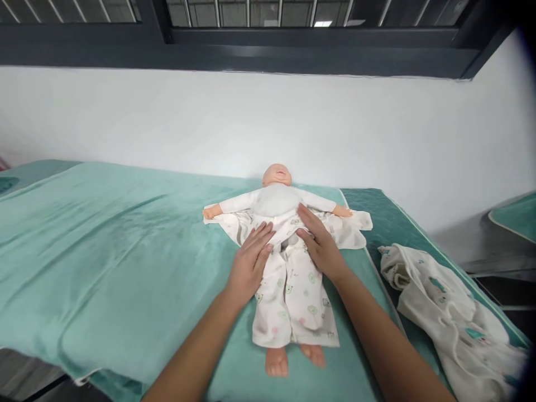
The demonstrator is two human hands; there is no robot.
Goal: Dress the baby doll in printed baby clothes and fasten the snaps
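A baby doll lies on its back with its head toward the wall and its arms spread. White printed pants cover its legs, and its bare feet stick out below. A printed baby top lies opened out under its arms, with part of the cloth across the waist. My left hand rests on the cloth at the doll's left-side waist in view, fingers stretched. On the other side, my right hand lies over the waist, its fingers extended and thumb apart. Neither hand visibly grips anything.
The doll lies on a green cloth-covered bed. A crumpled white printed blanket lies at the right, partly over the edge. Behind stands a white wall under a dark window frame. Another green surface shows at far right.
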